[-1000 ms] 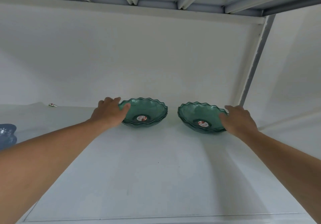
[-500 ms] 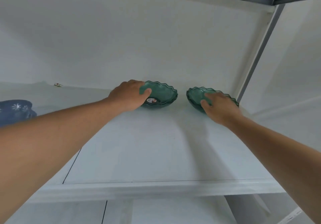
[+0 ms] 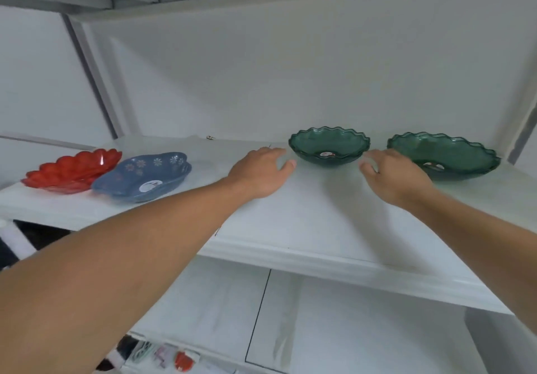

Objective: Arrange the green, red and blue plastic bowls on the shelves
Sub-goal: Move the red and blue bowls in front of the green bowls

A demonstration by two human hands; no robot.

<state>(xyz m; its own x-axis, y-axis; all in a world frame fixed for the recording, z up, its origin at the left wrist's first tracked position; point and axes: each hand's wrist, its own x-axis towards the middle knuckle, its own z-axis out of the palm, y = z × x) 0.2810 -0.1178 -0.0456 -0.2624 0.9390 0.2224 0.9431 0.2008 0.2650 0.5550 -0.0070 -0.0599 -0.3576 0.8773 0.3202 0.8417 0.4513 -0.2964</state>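
Shelf (image 3: 305,222) of white board, with four plastic bowls along its back half. Red scalloped bowl (image 3: 72,169) at far 9 o'clock, blue flower-printed bowl (image 3: 145,177) just beside it toward the middle, rims overlapping or touching, exact contact not clear. Two green wavy-rimmed bowls on the other half: left green bowl (image 3: 329,148) around 1 o'clock from the shelf's centre, right green bowl (image 3: 444,158) out at 3 o'clock near the grey upright post (image 3: 523,124), each with a round sticker in the bottom, a clear gap between the two. Left hand (image 3: 260,171) palm down over the shelf at 9 o'clock of the left green bowl, fingers (image 3: 279,153) loosely spread and slightly curled, thumb tip just short of the bowl wall, gripping nothing. Right hand (image 3: 395,176) palm down between the green bowls, in front of the near rim of the right one, fingers (image 3: 377,154) spread and empty, thumb pointing toward the left bowl; contact with either bowl not discernible. Both bare forearms reaching in from 6 o'clock. Small dark speck (image 3: 210,137) at the back edge at 12 o'clock, too small to identify. Lower shelf (image 3: 334,315) underneath, with blurred red and white items (image 3: 162,356) at its front edge.
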